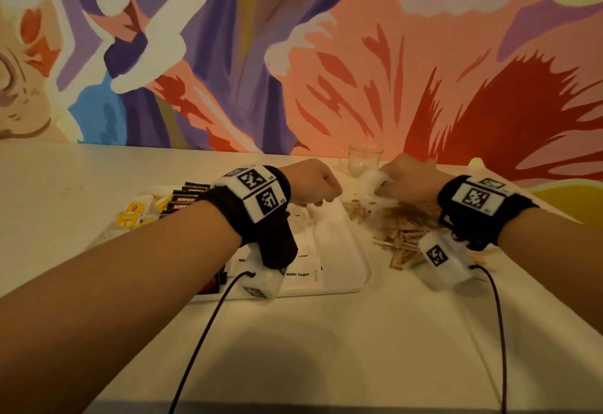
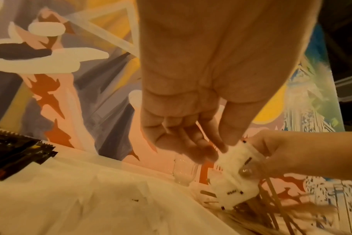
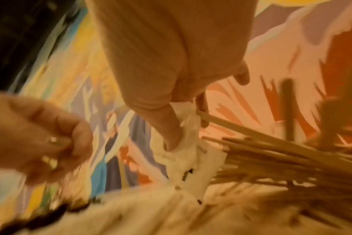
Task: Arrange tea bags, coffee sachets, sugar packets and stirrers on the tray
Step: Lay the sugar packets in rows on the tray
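Note:
My right hand [image 1: 396, 180] hovers over the stirrer pile [image 1: 404, 234], right of the white tray [image 1: 357, 260]. It pinches a bunch of white sugar packets [image 3: 188, 160] between thumb and fingers, and one wooden stirrer [image 3: 221, 124] sticks out beside them. My left hand [image 1: 315, 187] hangs above the tray's far edge, fingers curled in with nothing seen inside, its thumb close to the packets [image 2: 237, 174]. More sugar packets [image 1: 303, 271] lie on the tray. Black Kopiko coffee sachets [image 1: 186, 200] and yellow tea bags [image 1: 135, 214] sit at the tray's left.
A clear glass cup [image 1: 362, 157] stands by the wall just behind both hands. The painted wall closes off the table's far side. Loose stirrers spread across the tabletop to the right of the tray. Both wrist cables trail toward the table's near edge.

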Motion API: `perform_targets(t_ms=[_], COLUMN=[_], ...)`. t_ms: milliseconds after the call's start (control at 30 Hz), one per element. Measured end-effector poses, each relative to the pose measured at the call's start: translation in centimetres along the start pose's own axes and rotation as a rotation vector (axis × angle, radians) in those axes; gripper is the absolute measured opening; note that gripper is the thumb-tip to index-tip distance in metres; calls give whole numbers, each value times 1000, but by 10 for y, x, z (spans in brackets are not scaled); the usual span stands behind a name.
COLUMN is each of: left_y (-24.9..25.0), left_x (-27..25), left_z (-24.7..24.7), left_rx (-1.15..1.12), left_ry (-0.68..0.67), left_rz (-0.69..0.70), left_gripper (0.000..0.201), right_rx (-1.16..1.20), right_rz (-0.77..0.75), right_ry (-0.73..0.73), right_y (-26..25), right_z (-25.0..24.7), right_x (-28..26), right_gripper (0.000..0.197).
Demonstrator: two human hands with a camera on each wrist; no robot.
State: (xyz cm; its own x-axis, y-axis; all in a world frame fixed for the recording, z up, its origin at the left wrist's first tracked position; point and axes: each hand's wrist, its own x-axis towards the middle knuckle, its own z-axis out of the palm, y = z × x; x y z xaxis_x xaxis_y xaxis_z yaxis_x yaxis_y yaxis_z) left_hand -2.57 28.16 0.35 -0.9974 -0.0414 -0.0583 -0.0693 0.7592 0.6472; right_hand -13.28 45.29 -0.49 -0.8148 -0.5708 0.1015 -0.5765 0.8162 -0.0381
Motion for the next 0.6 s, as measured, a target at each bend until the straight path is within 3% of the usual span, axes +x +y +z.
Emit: perform_targets(t_ms=[167,300,367,467,533,600], left_y=[3,-2,-8,-12,-15,-20], left_x=[1,-11,-16,-26,-35,-44], left_z=[-5,-13,-18,-23,-27,-31], left_rx=[-437,-970,-1254,-1500,-1483,-1439], left_ry=[197,-106,-248,-279,-217,-174], left_rz=[-139,-316,-304,-168,-113,-97], left_gripper=[28,78,94,75,48,40], right_rx=[683,931,923,754,713,753], right_rz=[26,-97,-227,-412,-442,-422], right_ry=[112,218,292,346,364,383], right_y=[-6,-28,-43,-67,-80,-90], right_z=[-28,-35,-31,-19,-10,-6], right_x=[-14,-26,-30,-32,-28,-23], right_gripper=[4,14,20,27,35,42])
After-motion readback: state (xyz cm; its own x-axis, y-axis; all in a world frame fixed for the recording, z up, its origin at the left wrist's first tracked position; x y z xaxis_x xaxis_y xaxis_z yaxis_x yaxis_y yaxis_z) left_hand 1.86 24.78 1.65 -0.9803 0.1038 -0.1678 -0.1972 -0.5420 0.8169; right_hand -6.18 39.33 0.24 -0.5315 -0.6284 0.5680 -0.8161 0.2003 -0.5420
